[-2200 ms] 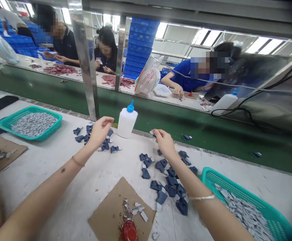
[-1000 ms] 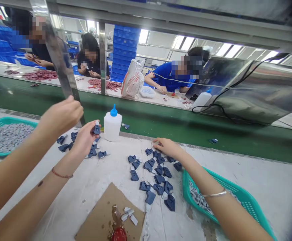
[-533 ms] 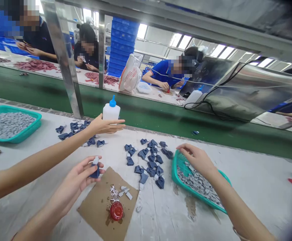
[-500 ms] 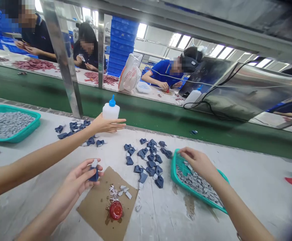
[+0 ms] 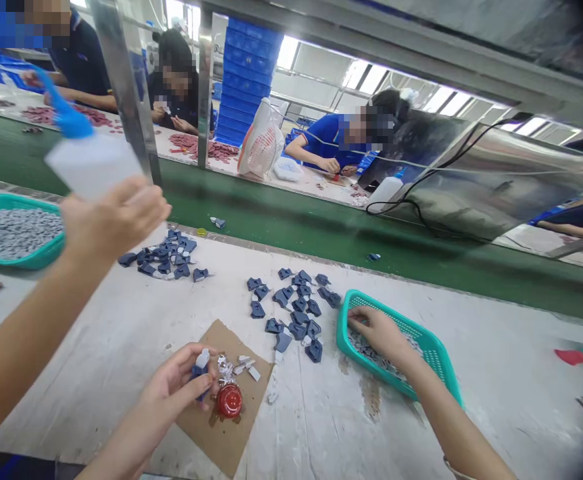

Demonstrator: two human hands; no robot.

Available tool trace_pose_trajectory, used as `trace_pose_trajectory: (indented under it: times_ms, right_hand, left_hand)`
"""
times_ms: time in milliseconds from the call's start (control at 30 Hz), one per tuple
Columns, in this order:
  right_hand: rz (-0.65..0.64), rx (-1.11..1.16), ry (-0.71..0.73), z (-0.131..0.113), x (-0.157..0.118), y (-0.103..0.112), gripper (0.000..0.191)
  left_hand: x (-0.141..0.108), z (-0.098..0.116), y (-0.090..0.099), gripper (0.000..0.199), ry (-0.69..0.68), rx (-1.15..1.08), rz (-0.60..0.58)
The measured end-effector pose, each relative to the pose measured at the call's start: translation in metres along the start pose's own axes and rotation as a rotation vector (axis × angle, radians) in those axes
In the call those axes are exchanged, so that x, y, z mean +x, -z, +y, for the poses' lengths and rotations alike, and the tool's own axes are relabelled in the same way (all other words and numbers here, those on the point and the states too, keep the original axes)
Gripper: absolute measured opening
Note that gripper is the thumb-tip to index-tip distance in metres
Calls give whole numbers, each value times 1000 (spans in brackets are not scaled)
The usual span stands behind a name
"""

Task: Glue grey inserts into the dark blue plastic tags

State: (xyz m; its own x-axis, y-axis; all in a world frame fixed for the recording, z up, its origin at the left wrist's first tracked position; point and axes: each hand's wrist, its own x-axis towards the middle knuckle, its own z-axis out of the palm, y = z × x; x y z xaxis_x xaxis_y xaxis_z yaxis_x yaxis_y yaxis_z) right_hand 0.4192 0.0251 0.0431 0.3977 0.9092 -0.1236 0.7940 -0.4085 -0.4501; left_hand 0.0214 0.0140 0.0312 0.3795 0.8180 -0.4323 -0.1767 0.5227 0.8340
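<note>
1. The left hand [image 5: 171,387] grips a dark blue part [image 5: 197,371] with a pale tab [image 5: 202,358], over cardboard [image 5: 236,447] on the white table [image 5: 341,443].
2. The right hand [image 5: 379,333] is inside a green basket [image 5: 444,353]; whether it holds anything I cannot tell.
3. A neighbour's hand [image 5: 114,220] grips a white bottle [image 5: 96,163].
4. Beyond the green strip [image 5: 291,233], people [image 5: 316,141] work near stacked blue crates [image 5: 249,80].

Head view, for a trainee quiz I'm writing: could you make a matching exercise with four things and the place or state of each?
1. Left hand
2. Right hand
3. Red round thing
4. Nearer white bottle

A. lying on the cardboard
B. held by a co-worker's hand
C. holding a dark blue piece
D. dipped into the right-hand green basket

Pairs: 1-C; 2-D; 3-A; 4-B
</note>
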Motion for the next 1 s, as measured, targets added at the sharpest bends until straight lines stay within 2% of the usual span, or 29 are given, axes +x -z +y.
trace_pose_trajectory:
  times_ms: [133, 233, 367, 467, 533, 633, 800, 900, 1000]
  right_hand:
    - [80, 168, -36, -19, -29, 7, 37]
    - [6, 346, -32, -51, -66, -2, 42]
    - [-367, 980, -116, -104, -115, -35, 32]
    - [-628, 1293, -226, -133, -139, -62, 29]
    - [-732, 1417, -283, -142, -148, -76, 29]
    - [-794, 1521, -340, -147, -154, -90, 29]
    - [-718, 1556, -316, -152, -160, -105, 24]
    - [-507, 1436, -193, -155, -166, -110, 21]
    - [-271, 1197, -12, -153, -172, -113, 19]
  left_hand:
    - [-5, 5, -4, 20, -63, 126, -13]
    - [-7, 6, -7, 14, -116, 176, -61]
    - [-7, -1, -14, 18, -141, 194, -200]
    - [-7, -9, -18, 19, -225, 211, -246]
    - [-9, -13, -18, 19, -301, 215, -245]
    - [-13, -16, -16, 18, -377, 202, -228]
    - [-16, -19, -11, 12, -392, 144, -175]
    - [-16, -20, -7, 10, -328, 167, -123]
    - [-16, -18, -5, 9, -264, 199, -97]
